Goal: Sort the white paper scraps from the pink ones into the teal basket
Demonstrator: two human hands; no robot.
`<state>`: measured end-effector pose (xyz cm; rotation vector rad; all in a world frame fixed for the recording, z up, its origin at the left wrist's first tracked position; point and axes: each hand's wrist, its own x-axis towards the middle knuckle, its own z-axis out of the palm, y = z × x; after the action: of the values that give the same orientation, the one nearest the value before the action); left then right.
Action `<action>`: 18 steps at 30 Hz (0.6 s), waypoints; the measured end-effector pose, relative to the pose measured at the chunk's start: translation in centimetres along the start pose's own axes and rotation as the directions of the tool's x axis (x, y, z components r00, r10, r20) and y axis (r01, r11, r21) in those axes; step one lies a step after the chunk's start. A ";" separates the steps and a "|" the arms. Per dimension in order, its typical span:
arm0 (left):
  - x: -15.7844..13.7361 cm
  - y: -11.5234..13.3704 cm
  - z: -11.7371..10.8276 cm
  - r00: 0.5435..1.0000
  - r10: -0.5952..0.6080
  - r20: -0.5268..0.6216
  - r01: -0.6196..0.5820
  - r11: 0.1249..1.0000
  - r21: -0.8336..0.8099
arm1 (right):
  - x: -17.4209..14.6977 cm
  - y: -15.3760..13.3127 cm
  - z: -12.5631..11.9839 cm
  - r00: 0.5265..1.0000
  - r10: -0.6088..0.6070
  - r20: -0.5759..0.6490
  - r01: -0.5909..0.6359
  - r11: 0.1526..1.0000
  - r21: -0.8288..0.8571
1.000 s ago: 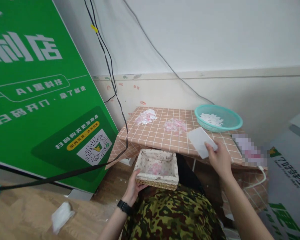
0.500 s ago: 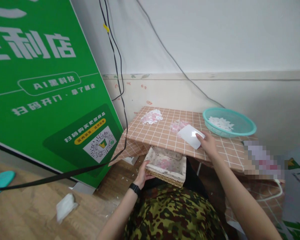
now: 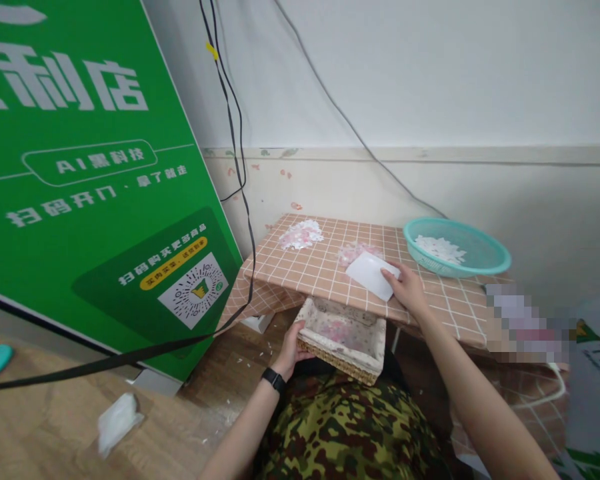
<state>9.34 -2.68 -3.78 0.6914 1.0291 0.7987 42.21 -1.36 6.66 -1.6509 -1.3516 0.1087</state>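
Observation:
My left hand (image 3: 291, 348) grips the left side of a cloth-lined woven basket (image 3: 343, 363), held below the table's front edge. Some small pink pieces (image 3: 337, 330) lie on the lining inside. Over the tabletop, my right hand (image 3: 405, 285) pinches the right corner of a flat white card (image 3: 370, 275). The card's far edge overlaps a pile of pink and white pieces (image 3: 353, 252). Farther left on the table sits another pile of white and pink pieces (image 3: 303, 233). Whether the card touches the cloth I cannot tell.
A turquoise plastic basket (image 3: 505, 260) with white pieces stands at the table's back right. The table has a brown checked cloth (image 3: 325, 270). A black strap (image 3: 180, 345) hangs across the left, before a green cabinet (image 3: 95, 260). A white packet (image 3: 117, 420) lies on the floor.
The white card and my right hand have moved left and toward me over the table. The woven basket has shifted slightly right and nearer my body.

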 end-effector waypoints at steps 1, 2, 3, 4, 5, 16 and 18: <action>-0.1 0.0 0.1 1.000 0.005 -0.004 -0.005 1.000 0.003 | 0.2 0.1 0.1 1.000 0.015 -0.021 -0.015 1.000 0.020; -0.3 0.1 0.2 1.000 0.006 -0.006 -0.006 1.000 0.001 | 0.3 0.3 0.2 0.997 0.042 -0.057 -0.039 0.998 0.047; -0.4 0.1 0.2 1.000 0.006 -0.005 -0.006 1.000 -0.003 | 0.4 0.5 0.2 0.993 0.072 -0.099 -0.064 0.995 0.078; -0.5 0.2 0.3 1.000 0.002 -0.004 -0.002 1.000 -0.006 | 0.4 0.7 0.2 0.986 0.096 -0.135 -0.083 0.991 0.102; -0.7 0.3 0.3 1.000 -0.001 -0.003 0.001 1.000 -0.009 | 0.4 0.9 0.2 0.981 0.110 -0.159 -0.093 0.989 0.112; -1.9 1.0 0.9 0.999 -0.042 0.013 0.043 0.997 -0.060 | 2.2 -0.4 1.1 0.996 0.022 -0.089 -0.010 0.992 0.129; -2.0 1.1 0.9 0.998 -0.056 -0.009 0.055 0.994 -0.091 | 2.2 -0.8 1.4 1.000 -0.012 -0.001 0.012 0.984 0.180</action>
<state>9.33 -3.93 -1.63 0.5795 1.0117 0.7971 41.65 1.23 7.53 -1.4913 -1.3121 0.2177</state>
